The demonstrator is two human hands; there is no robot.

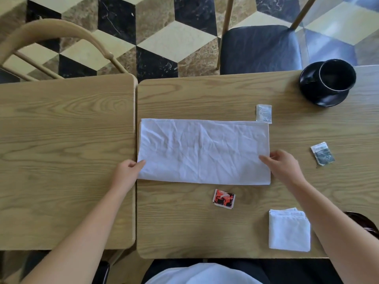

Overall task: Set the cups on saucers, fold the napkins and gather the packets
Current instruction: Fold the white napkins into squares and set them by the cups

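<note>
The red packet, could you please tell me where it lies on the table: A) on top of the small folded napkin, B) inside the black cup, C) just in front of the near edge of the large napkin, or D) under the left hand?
C: the red packet lies bare on the wood just below the near edge of the large napkin, apart from it.
</note>
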